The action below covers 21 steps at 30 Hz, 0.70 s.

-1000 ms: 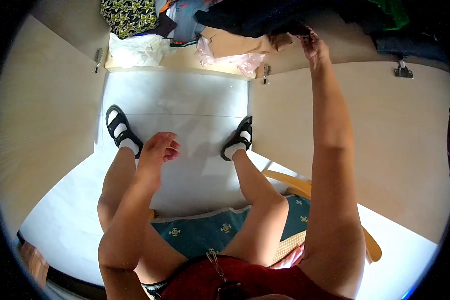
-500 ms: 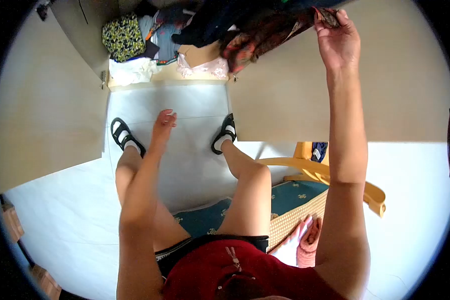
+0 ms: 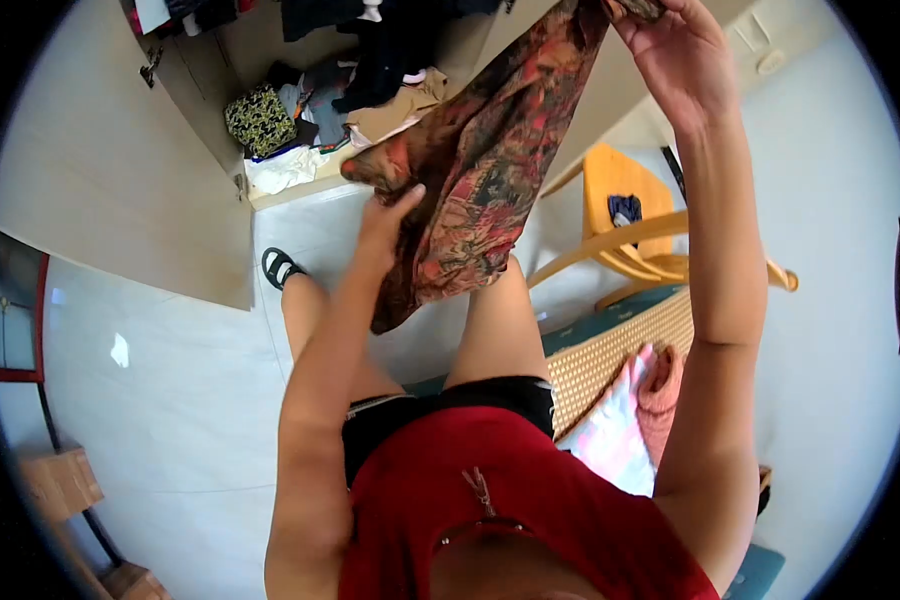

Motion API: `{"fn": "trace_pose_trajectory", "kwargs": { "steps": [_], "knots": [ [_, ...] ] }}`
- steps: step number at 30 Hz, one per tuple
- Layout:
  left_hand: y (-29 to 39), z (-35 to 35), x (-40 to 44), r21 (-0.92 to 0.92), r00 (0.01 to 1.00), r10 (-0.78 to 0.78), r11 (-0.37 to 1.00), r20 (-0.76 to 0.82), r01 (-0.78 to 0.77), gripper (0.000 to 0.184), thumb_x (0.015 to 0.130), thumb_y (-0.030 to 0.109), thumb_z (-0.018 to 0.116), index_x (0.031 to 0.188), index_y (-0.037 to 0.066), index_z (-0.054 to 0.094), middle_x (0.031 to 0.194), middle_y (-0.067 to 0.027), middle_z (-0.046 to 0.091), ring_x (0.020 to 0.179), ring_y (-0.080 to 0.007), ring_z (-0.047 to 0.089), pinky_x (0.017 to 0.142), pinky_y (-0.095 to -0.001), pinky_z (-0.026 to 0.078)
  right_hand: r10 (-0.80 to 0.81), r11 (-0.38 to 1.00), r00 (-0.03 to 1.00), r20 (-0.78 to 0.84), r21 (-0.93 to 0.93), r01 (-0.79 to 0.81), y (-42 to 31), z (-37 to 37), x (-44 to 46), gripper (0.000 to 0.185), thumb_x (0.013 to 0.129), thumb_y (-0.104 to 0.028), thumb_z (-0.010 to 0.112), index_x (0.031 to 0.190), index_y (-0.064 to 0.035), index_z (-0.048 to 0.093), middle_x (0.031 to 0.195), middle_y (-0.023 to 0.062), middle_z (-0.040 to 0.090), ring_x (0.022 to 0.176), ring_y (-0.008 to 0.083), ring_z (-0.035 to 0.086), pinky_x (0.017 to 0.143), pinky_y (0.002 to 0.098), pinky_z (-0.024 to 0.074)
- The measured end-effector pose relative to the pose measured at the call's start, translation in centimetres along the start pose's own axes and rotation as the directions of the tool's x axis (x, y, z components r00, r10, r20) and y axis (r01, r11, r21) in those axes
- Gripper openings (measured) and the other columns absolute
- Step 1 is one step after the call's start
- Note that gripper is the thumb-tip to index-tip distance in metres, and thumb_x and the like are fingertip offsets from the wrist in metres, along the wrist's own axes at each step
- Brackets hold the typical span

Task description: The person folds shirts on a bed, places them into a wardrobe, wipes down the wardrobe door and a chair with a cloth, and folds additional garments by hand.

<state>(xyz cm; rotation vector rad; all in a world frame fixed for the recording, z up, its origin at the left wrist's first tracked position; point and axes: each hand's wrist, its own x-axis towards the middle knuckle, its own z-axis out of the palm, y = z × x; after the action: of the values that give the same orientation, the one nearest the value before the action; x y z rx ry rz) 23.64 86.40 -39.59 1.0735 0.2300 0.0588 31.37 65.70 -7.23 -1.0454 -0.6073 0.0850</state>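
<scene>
A brown, red and green patterned garment [image 3: 495, 190] hangs in loose folds in front of my knees; its exact kind is unclear. High at the upper right, my right hand [image 3: 688, 65] pinches the top of the cloth near the frame's edge. My left hand [image 3: 385, 225] is at the garment's left side, the thumb lying over the cloth and the other fingers mostly hidden by it.
Ahead stands an open wardrobe with a left door [image 3: 120, 170], folded clothes [image 3: 320, 105] and a yellow-black patterned bundle [image 3: 260, 122]. At right are a wooden chair [image 3: 625, 185] and a woven-edged bed [image 3: 620, 345] with a pink towel [image 3: 660, 395]. Cardboard boxes [image 3: 62, 485] are lower left.
The patterned garment has come out of the wardrobe and now hangs before me. My left hand has risen from over the floor to the cloth. The view has turned, showing more of the chair.
</scene>
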Motion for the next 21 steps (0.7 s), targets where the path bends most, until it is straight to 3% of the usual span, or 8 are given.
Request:
{"fn": "trace_pose_trajectory", "kwargs": {
  "steps": [2,4,6,8,12,16,18,21],
  "knots": [
    [1.2,-2.3,0.1,-0.042,0.993,-0.110,0.993,0.046,0.112,0.049,0.083,0.021,0.069,0.123,-0.001,0.052,0.118,-0.0089,0.059,0.105,-0.0217,0.057,0.092,-0.0341,0.043,-0.033,0.999,0.999,-0.007,-0.009,0.033,-1.3,-2.7,-0.2,0.011,0.085,-0.006,0.056,0.096,-0.0061,0.059,0.084,0.0049,0.064,0.082,0.0184,0.063,0.084,0.0349,0.0513],
    [5.2,-1.9,-0.7,0.109,0.995,-0.076,0.991,-0.068,0.083,0.042,0.085,0.021,0.066,0.121,0.003,0.054,0.119,-0.0068,0.059,0.108,-0.0210,0.057,0.094,-0.0351,0.044,-0.056,0.998,0.994,-0.099,0.017,0.058,-3.0,-5.9,-0.3,0.011,0.086,-0.006,0.054,0.096,-0.0055,0.059,0.085,0.0068,0.064,0.082,0.0200,0.063,0.084,0.0352,0.0516],
    [10.1,-0.1,-2.6,0.015,0.996,0.064,0.998,0.066,-0.065,0.037,0.088,0.022,0.063,0.121,0.006,0.055,0.118,-0.0042,0.059,0.109,-0.0185,0.056,0.096,-0.0366,0.044,-0.082,0.997,0.985,-0.152,-0.015,0.081,-4.6,-8.1,-0.6,0.013,0.085,-0.008,0.056,0.097,-0.0053,0.060,0.086,0.0082,0.065,0.082,0.0209,0.063,0.083,0.0348,0.0519],
    [12.7,-2.1,-0.9,0.044,0.980,0.108,0.992,0.169,-0.117,0.038,0.092,0.024,0.059,0.125,0.008,0.053,0.117,-0.0027,0.059,0.110,-0.0171,0.056,0.097,-0.0353,0.044,-0.120,0.992,0.970,-0.212,-0.058,0.110,-5.9,-9.2,-1.0,0.014,0.084,-0.009,0.056,0.097,-0.0057,0.060,0.086,0.0079,0.065,0.081,0.0203,0.063,0.083,0.0342,0.0519],
    [19.0,0.1,-2.1,0.233,0.938,0.320,0.909,0.135,-0.344,0.034,0.094,0.032,0.055,0.121,0.012,0.058,0.114,-0.0007,0.061,0.109,-0.0146,0.054,0.098,-0.0377,0.040,-0.068,0.997,0.987,-0.148,-0.042,0.062,-7.7,-14.6,0.6,0.015,0.084,-0.010,0.057,0.097,-0.0043,0.060,0.081,0.0062,0.064,0.073,0.0180,0.061,0.074,0.0325,0.0498],
    [22.3,1.9,-2.9,0.317,0.912,0.411,0.862,0.016,-0.394,0.030,0.092,0.026,0.059,0.117,0.010,0.061,0.112,-0.0010,0.063,0.105,-0.0141,0.055,0.094,-0.0309,0.041,-0.191,0.969,0.957,-0.219,-0.197,0.148,-9.5,-12.9,-0.8,0.011,0.085,-0.011,0.056,0.093,-0.0038,0.060,0.077,0.0060,0.064,0.070,0.0162,0.060,0.072,0.0309,0.0483],
    [23.0,2.8,-3.5,0.253,0.888,0.458,0.855,0.045,-0.453,0.030,0.092,0.024,0.059,0.117,0.008,0.061,0.110,-0.0014,0.064,0.102,-0.0139,0.057,0.092,-0.0304,0.042,-0.294,0.928,0.907,-0.302,-0.318,0.195,-10.6,-10.5,-2.8,0.011,0.086,-0.012,0.055,0.090,-0.0038,0.060,0.076,0.0057,0.064,0.069,0.0151,0.059,0.072,0.0300,0.0479],
    [23.1,4.9,-6.0,0.284,0.853,0.505,0.806,0.129,-0.520,0.029,0.091,0.021,0.060,0.115,0.005,0.062,0.106,-0.0021,0.065,0.097,-0.0133,0.058,0.089,-0.0296,0.044,-0.299,0.937,0.916,-0.268,-0.266,0.228,-12.5,-12.2,-5.2,0.012,0.086,-0.011,0.055,0.088,-0.0019,0.062,0.074,0.0045,0.062,0.067,0.0122,0.058,0.069,0.0277,0.0469]
  ]
}}
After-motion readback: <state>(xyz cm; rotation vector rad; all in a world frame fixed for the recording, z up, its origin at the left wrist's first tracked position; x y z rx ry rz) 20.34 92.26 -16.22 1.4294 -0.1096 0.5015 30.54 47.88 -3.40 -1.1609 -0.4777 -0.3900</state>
